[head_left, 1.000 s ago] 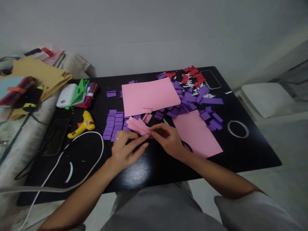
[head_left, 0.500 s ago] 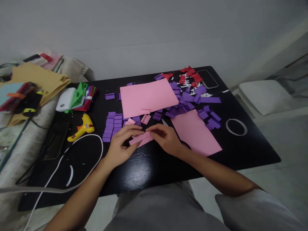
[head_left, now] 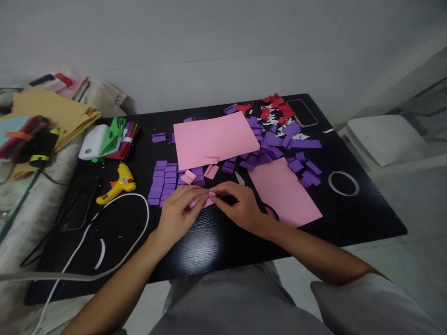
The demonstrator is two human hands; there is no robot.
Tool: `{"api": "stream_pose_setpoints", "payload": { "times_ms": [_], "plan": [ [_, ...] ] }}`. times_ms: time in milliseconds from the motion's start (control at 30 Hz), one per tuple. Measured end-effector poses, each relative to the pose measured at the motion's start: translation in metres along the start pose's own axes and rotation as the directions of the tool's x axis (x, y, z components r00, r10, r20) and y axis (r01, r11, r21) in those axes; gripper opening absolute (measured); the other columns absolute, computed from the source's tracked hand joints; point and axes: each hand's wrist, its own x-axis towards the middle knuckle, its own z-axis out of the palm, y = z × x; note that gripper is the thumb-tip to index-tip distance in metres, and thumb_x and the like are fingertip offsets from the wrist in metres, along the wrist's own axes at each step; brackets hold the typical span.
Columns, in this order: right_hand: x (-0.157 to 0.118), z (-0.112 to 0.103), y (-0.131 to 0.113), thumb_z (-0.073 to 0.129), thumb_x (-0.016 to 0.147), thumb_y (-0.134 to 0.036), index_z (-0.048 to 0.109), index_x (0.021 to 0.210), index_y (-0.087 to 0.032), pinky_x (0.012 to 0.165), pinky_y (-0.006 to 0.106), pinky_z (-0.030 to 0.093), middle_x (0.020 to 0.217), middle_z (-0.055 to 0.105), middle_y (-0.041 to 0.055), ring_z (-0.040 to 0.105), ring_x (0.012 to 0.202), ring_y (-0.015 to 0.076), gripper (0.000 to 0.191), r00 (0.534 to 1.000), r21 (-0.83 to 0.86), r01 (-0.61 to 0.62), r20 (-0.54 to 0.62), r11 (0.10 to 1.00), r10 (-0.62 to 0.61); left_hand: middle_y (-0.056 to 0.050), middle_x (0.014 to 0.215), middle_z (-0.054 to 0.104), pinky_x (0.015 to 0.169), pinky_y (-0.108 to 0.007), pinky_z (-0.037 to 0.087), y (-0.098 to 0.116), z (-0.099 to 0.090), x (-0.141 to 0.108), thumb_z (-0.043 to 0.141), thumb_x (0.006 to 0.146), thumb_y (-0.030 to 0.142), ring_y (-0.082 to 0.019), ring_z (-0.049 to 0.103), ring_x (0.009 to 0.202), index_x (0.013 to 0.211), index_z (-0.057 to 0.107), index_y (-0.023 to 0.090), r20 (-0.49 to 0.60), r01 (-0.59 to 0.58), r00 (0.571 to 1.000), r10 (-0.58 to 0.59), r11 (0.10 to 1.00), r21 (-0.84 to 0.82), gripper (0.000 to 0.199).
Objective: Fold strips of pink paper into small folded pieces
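Between my two hands is a strip of pink paper (head_left: 204,201), partly hidden by the fingers. My left hand (head_left: 179,211) grips its left part between thumb and fingers. My right hand (head_left: 239,204) pinches the right end, the fingertips of both hands close together. Just beyond lie small folded pink pieces (head_left: 189,177) and rows of folded purple pieces (head_left: 159,184). A pair of scissors (head_left: 240,178) lies partly under my right hand, its blade tip and a dark handle loop showing.
Pink sheets (head_left: 216,139) lie behind and right, amid loose purple pieces (head_left: 274,142). Red scraps (head_left: 277,107) are at the back. A yellow glue gun (head_left: 120,185), a white cable (head_left: 148,214) and a dark phone (head_left: 78,204) are left. A ring (head_left: 343,184) sits right.
Both hands have drawn closer together on the pink strip, and its right end is now bent up at the fingertips. Less of the strip shows.
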Motion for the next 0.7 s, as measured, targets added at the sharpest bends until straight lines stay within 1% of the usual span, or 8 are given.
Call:
{"api": "stream_pose_setpoints", "payload": {
  "times_ms": [100, 167, 233, 300, 433, 533, 633, 700],
  "plan": [
    [-0.001, 0.000, 0.002, 0.070, 0.094, -0.018, 0.077, 0.102, -0.021, 0.085, 0.031, 0.061, 0.098, 0.080, 0.0053, 0.075, 0.089, 0.0173, 0.011, 0.994, -0.068, 0.101, -0.025, 0.993, -0.103, -0.005, 0.098, 0.077, 0.086, -0.031, 0.056, 0.004, -0.001, 0.000, 0.070, 0.096, 0.019, -0.018, 0.071, 0.094, 0.107, 0.073, 0.018, -0.002, 0.022, 1.000, -0.022, 1.000, 0.008, 0.011],
    [-0.001, -0.001, 0.002, 0.068, 0.095, -0.018, 0.077, 0.102, -0.021, 0.088, 0.032, 0.061, 0.101, 0.080, 0.0059, 0.076, 0.094, 0.0185, 0.012, 0.993, -0.079, 0.118, -0.020, 0.990, -0.119, -0.005, 0.099, 0.076, 0.087, -0.032, 0.055, 0.007, -0.003, -0.001, 0.070, 0.095, 0.020, -0.018, 0.070, 0.094, 0.108, 0.072, 0.018, 0.010, 0.048, 0.999, -0.048, 0.999, -0.024, 0.013],
    [-0.001, -0.002, 0.001, 0.068, 0.095, -0.021, 0.076, 0.105, -0.021, 0.089, 0.033, 0.061, 0.103, 0.081, 0.0060, 0.076, 0.095, 0.0189, 0.012, 0.997, -0.048, 0.066, -0.026, 0.997, -0.067, -0.006, 0.102, 0.075, 0.085, -0.033, 0.054, 0.007, -0.007, -0.002, 0.069, 0.095, 0.022, -0.019, 0.069, 0.095, 0.110, 0.071, 0.018, 0.043, 0.080, 0.996, -0.076, 0.993, -0.087, 0.016],
    [0.000, -0.003, 0.000, 0.072, 0.094, -0.025, 0.076, 0.107, -0.022, 0.087, 0.032, 0.061, 0.101, 0.081, 0.0053, 0.077, 0.092, 0.0186, 0.014, 0.999, 0.028, -0.030, -0.035, 0.999, 0.031, -0.007, 0.103, 0.075, 0.081, -0.033, 0.054, 0.005, -0.010, -0.004, 0.066, 0.097, 0.026, -0.020, 0.069, 0.094, 0.111, 0.070, 0.018, 0.081, 0.127, 0.990, -0.114, 0.977, -0.171, 0.017],
    [0.003, -0.006, 0.000, 0.077, 0.089, -0.031, 0.079, 0.101, -0.022, 0.084, 0.032, 0.061, 0.097, 0.082, 0.0041, 0.077, 0.089, 0.0189, 0.015, 0.980, 0.210, -0.198, 0.059, 0.957, 0.190, -0.006, 0.099, 0.073, 0.077, -0.032, 0.054, -0.003, -0.015, -0.002, 0.056, 0.102, 0.026, -0.019, 0.069, 0.090, 0.112, 0.070, 0.019, 0.112, 0.189, 0.981, -0.160, 0.927, -0.325, 0.019],
    [0.006, -0.008, 0.001, 0.080, 0.086, -0.033, 0.081, 0.098, -0.022, 0.086, 0.032, 0.061, 0.098, 0.082, 0.0038, 0.077, 0.091, 0.0192, 0.016, 0.955, 0.316, -0.290, 0.164, 0.903, 0.249, -0.007, 0.105, 0.068, 0.079, -0.032, 0.054, -0.006, -0.018, 0.001, 0.059, 0.098, 0.018, -0.019, 0.065, 0.095, 0.118, 0.070, 0.021, 0.128, 0.110, 0.989, -0.073, 0.945, -0.308, 0.022],
    [0.007, -0.010, 0.002, 0.082, 0.083, -0.032, 0.082, 0.095, -0.022, 0.085, 0.031, 0.060, 0.096, 0.082, 0.0031, 0.077, 0.089, 0.0183, 0.016, 0.928, 0.391, -0.358, 0.253, 0.848, 0.275, -0.008, 0.118, 0.063, 0.092, -0.035, 0.055, -0.005, -0.020, 0.003, 0.065, 0.092, 0.010, -0.021, 0.062, 0.110, 0.122, 0.069, 0.024, 0.179, -0.007, 0.982, 0.052, 0.969, -0.246, 0.034],
    [0.007, -0.011, 0.002, 0.082, 0.083, -0.031, 0.082, 0.094, -0.021, 0.084, 0.030, 0.060, 0.094, 0.082, 0.0030, 0.077, 0.087, 0.0176, 0.015, 0.915, 0.408, -0.382, 0.292, 0.830, 0.278, -0.008, 0.120, 0.060, 0.097, -0.036, 0.054, -0.003, -0.020, 0.004, 0.067, 0.090, 0.008, -0.021, 0.062, 0.114, 0.119, 0.070, 0.025, 0.207, -0.062, 0.972, 0.108, 0.974, -0.216, 0.034]
  ]
}}
